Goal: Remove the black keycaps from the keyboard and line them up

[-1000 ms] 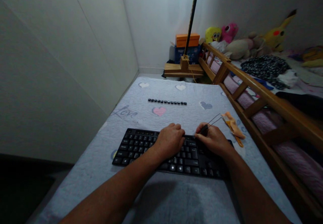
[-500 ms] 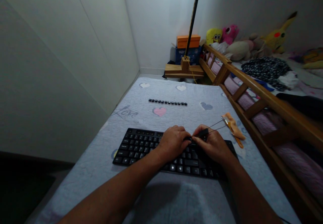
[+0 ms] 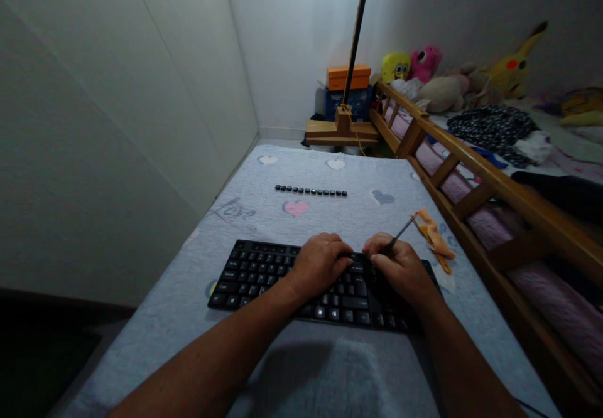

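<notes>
A black keyboard (image 3: 264, 273) lies across the bedspread in front of me. My left hand (image 3: 321, 260) rests on its middle, fingers curled over toward the back edge and thumb close to the index finger on the upper keys. My right hand (image 3: 396, 264) is closed around a keycap puller (image 3: 401, 232), its thin wire end pointing up and away to the right. That hand is over the right part of the keyboard, its fingertips close to the top row. Beyond the keyboard, several loose black keycaps (image 3: 313, 191) lie in a straight row.
An orange cloth (image 3: 436, 236) with an orange-handled tool (image 3: 443, 261) lies to the right. A wooden bed rail (image 3: 471, 160) runs along the right side; a white cabinet (image 3: 141, 91) stands left. At the far end is a wooden stand (image 3: 342, 130) with a pole.
My right fingertips have moved slightly away from my left hand. The keycap puller has turned, so its two wires now look like one. My left hand stays on the keyboard.
</notes>
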Action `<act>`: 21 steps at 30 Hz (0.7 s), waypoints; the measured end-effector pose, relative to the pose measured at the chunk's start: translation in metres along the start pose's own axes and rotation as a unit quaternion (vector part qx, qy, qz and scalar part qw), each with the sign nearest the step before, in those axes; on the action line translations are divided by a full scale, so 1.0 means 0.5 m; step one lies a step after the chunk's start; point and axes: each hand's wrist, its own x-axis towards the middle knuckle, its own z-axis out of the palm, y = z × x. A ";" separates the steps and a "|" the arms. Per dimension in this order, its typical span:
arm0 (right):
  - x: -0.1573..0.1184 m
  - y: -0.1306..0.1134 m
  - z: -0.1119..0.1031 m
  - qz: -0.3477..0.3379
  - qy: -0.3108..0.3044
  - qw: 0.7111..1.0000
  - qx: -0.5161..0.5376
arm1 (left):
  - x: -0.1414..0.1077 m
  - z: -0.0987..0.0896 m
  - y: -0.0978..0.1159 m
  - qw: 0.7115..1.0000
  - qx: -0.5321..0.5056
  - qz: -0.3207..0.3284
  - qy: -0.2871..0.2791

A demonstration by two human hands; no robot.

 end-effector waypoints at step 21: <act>-0.005 0.011 0.023 -0.065 -0.014 0.984 -0.167 | 0.001 0.003 -0.001 0.999 -0.034 -0.019 0.036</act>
